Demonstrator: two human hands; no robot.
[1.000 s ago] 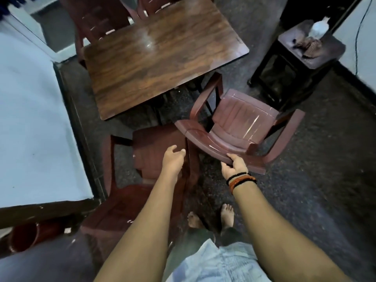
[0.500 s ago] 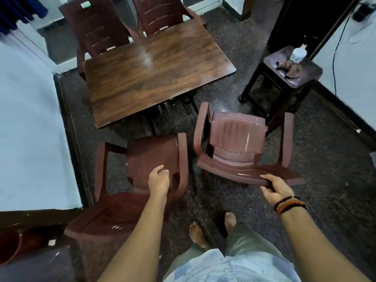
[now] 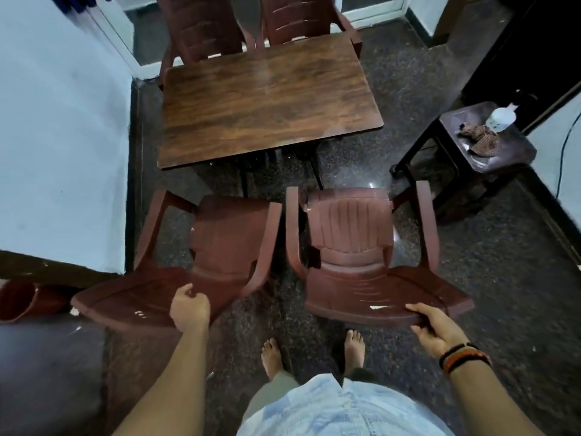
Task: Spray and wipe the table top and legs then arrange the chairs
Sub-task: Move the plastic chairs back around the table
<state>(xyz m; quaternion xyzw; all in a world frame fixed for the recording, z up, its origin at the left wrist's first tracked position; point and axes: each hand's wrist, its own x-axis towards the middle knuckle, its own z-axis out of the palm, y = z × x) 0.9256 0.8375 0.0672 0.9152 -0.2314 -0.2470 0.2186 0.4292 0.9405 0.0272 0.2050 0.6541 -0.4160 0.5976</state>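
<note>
Two chairs side by side near table; left hand grips left chair back, right hand grips right chair back.

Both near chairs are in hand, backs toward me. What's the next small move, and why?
Probably push both forward toward the table. The left hand grips the left chair at its backrest top and the right hand grips the right chair likewise; both face the table, side by side, but floor still shows between them and its near edge.

Far chairs' tops cut off at the top edge; table legs mostly hidden.
</note>
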